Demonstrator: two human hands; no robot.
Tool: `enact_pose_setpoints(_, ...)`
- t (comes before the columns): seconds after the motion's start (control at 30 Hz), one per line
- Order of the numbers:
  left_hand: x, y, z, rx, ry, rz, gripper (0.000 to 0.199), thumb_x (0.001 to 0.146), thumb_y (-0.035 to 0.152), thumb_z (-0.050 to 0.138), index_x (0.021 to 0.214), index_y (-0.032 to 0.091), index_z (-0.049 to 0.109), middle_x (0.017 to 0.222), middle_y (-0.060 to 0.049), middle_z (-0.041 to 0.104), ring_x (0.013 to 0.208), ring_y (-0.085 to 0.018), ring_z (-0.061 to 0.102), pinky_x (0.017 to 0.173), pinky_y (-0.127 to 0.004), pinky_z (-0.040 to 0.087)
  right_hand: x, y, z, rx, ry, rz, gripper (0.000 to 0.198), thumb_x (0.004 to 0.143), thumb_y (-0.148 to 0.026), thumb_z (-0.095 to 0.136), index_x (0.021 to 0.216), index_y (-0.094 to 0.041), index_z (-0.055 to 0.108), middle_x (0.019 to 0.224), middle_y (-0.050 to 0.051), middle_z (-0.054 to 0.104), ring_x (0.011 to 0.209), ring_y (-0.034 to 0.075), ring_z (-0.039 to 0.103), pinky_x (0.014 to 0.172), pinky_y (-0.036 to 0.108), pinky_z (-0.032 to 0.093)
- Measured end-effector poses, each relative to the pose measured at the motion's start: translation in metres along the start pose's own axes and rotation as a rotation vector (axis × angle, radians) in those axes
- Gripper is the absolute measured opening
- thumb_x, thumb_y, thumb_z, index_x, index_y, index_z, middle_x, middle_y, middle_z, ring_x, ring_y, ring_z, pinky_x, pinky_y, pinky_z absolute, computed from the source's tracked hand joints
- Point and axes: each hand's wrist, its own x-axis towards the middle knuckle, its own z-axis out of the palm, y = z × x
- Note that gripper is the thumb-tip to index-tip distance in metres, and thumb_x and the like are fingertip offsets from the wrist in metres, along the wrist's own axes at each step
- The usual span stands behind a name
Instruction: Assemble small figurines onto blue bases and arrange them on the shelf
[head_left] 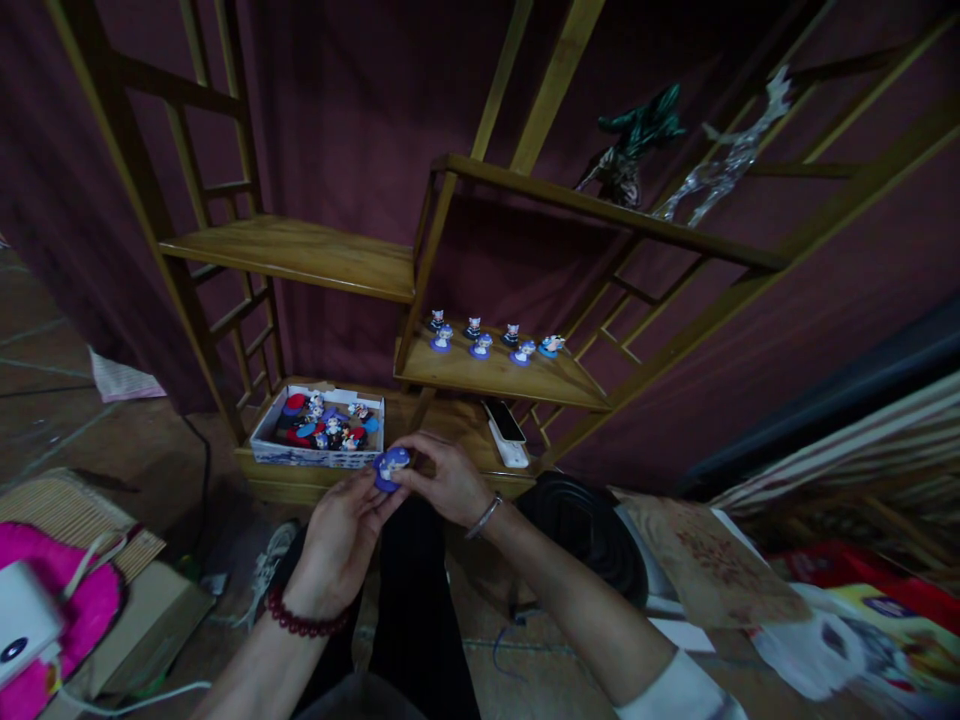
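A small purple-haired figurine (391, 466) on a purple base is held between my two hands in front of the shelf unit. My left hand (337, 535), palm up, has its fingers closed around the base from below. From the other side, my right hand (448, 482) pinches the figurine with thumb and fingers. Just beyond my left hand, a shallow cardboard box (315, 456) holds several jumbled figurines with red, blue and purple bases. On the middle shelf (487, 378), several similar figurines (481, 346) stand in two rows, with a blue-based figurine (551, 345) at the right end.
A dark-screened phone (504, 421) and a white object (510, 450) lie on the lower shelf. An upper-left shelf (300, 250) juts out above the box. Two sculptures, one dark green (637, 140) and one clear (731, 160), stand at the upper right. Bags (810, 650) lie lower right.
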Motion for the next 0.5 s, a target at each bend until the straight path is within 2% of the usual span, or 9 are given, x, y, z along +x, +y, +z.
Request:
enact_pose_setpoints(0.27,-0.001,-0.006,-0.001,0.034,-0.008,-0.049,0.015,0.073,0.004,0.050,0.069,0.010,0.062,0.077,-0.007,0.067,0.076,-0.015,0.062,0.078,-0.035,0.050,-0.008,0.004,-0.002,-0.006,-0.022,-0.014,0.022,0.076,-0.029,0.059,0.095,-0.018,0.058,0.087,0.003,0.059,0.082,0.014,0.054,0.074,0.026,0.043)
enact_pose_setpoints(0.5,0.003,-0.009,0.003,0.036,-0.032,-0.047,0.014,0.074,0.006,0.049,0.075,0.011,0.062,0.084,-0.009,0.066,0.081,-0.017,0.062,0.079,-0.036,0.050,-0.015,0.009,0.002,0.103,0.101,0.003,0.024,0.073,-0.028,0.062,0.095,-0.018,0.059,0.096,0.005,0.059,0.091,0.015,0.054,0.081,0.029,0.042)
